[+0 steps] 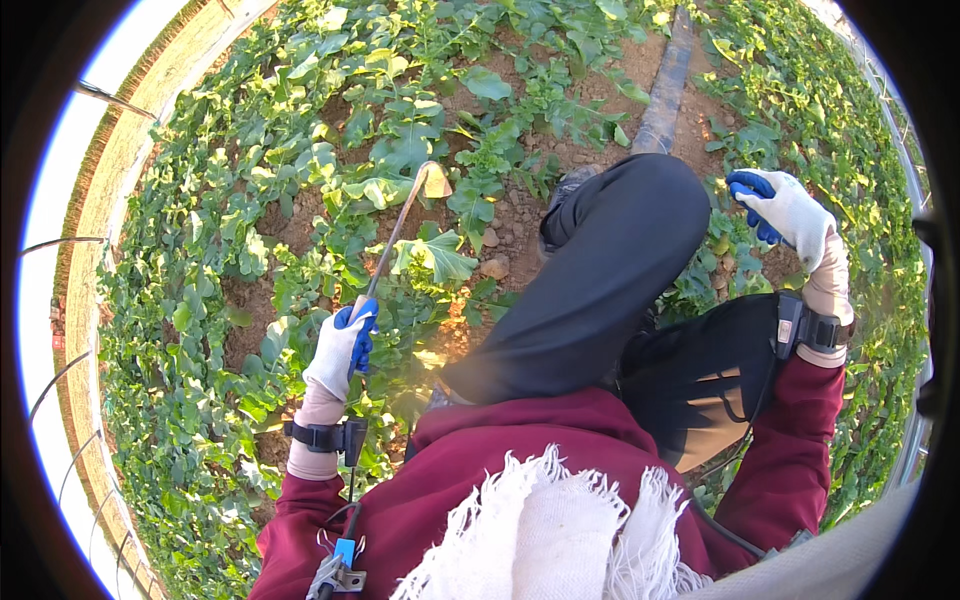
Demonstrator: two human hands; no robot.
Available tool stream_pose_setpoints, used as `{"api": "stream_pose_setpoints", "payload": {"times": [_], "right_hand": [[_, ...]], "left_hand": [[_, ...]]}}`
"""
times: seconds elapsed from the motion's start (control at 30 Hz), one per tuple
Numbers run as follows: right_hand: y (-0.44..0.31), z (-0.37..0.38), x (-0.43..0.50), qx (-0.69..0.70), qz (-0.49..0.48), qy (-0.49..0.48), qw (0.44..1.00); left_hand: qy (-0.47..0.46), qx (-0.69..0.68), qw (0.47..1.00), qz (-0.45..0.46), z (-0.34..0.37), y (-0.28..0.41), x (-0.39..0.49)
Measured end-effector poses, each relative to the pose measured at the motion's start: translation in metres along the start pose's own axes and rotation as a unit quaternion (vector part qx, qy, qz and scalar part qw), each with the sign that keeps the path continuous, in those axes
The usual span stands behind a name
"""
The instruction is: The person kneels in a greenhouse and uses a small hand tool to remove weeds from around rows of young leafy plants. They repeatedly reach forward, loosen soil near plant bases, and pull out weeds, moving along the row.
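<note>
My left hand (343,346), in a white glove with a blue coated palm, grips the short wooden handle of a small hand hoe (395,225). The hoe's thin metal shank rises up and to the right, and its soil-coloured blade hangs over leafy green plants (442,259). At the right, beyond my bent knee, my right hand (776,206) is raised in a matching glove. Its fingers are curled with a gap between them and the thumb, and I see nothing held in it. Leafy plants and brown soil lie below it.
My legs in dark trousers (600,285) are folded across the middle. A flat dark hose (666,90) runs along the soil (637,56) between plant rows. Small stones (495,267) lie near my foot. Curved hoops (64,241) stand along the left edge, and cables run along my forearms.
</note>
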State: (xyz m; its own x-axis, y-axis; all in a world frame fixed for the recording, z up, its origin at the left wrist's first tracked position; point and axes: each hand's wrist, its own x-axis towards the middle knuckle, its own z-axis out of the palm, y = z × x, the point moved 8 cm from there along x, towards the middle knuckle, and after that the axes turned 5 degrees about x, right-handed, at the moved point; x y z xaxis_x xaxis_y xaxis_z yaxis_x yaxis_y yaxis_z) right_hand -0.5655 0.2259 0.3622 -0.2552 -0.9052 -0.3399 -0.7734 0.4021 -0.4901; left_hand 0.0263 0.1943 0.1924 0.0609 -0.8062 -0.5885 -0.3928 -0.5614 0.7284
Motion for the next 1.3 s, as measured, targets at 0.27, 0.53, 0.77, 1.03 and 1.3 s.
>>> {"api": "stream_pose_setpoints", "payload": {"times": [0.27,0.53,0.77,1.03,1.3], "right_hand": [[0.003,-0.003,-0.01,0.006,0.014,0.011,1.0],[0.011,-0.003,-0.03,0.024,0.021,0.029,0.999],[0.018,-0.006,-0.037,0.057,0.046,0.017,0.997],[0.02,-0.007,-0.036,0.031,0.003,0.028,0.999],[0.023,-0.009,-0.037,0.022,0.004,0.03,0.999]], "left_hand": [[-0.102,0.041,0.994,-0.017,0.077,0.006,0.032],[-0.141,0.145,0.979,-0.021,0.155,0.002,0.061],[-0.105,0.424,0.894,0.099,0.208,0.032,0.086],[-0.019,0.381,0.908,0.174,0.272,0.075,0.166],[-0.023,0.422,0.878,0.224,0.334,0.11,0.203]]}}
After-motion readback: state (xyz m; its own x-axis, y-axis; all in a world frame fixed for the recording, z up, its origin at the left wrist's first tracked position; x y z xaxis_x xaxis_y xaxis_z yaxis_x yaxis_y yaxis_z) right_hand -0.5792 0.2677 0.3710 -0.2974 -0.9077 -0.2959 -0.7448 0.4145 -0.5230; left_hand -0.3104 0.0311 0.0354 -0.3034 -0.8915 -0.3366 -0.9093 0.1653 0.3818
